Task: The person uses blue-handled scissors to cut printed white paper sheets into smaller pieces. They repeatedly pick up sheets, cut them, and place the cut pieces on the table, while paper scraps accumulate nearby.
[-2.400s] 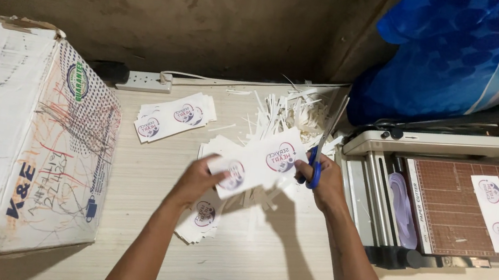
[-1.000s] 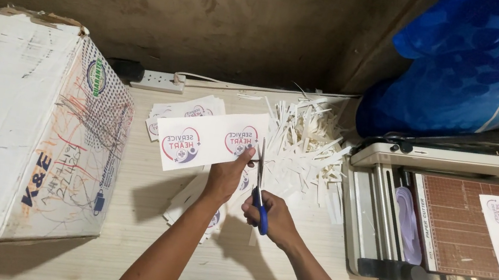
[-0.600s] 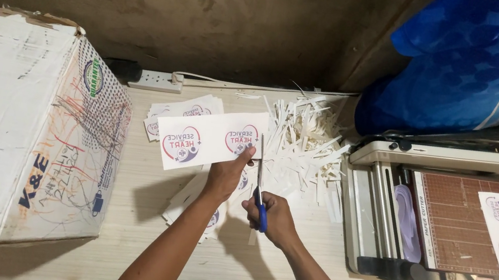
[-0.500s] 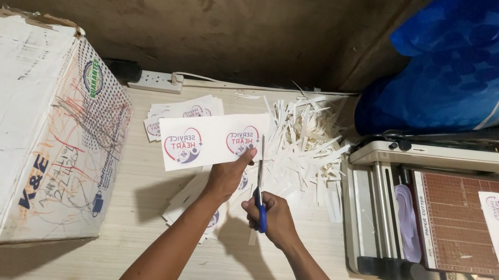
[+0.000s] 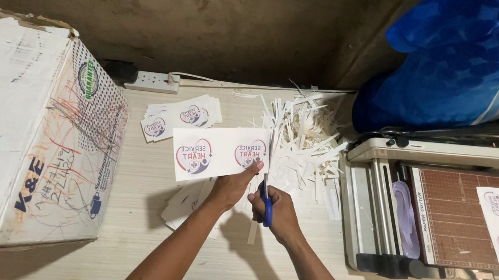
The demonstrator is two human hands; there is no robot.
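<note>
My left hand (image 5: 232, 186) pinches the lower right corner of a white printed sheet (image 5: 219, 152) bearing two round logos and holds it up above the table. My right hand (image 5: 278, 212) grips blue-handled scissors (image 5: 266, 197), their blades pointing up along the sheet's right edge. A thin white strip (image 5: 252, 231) hangs below the scissors. Under my left hand lies a loose stack of printed sheets (image 5: 179, 203).
A pile of white paper trimmings (image 5: 302, 144) lies behind the hands. More cut logo cards (image 5: 179, 115) sit at the back, near a power strip (image 5: 151, 81). A large cardboard box (image 5: 22, 136) stands left. A paper cutter (image 5: 445, 214) with a logo sheet sits right, blue fabric (image 5: 465, 65) behind it.
The sheet was lifted off the table and the scissors brought to its right edge. Over the last second the hands barely moved; the sheet shifted slightly as the blades worked upward.
</note>
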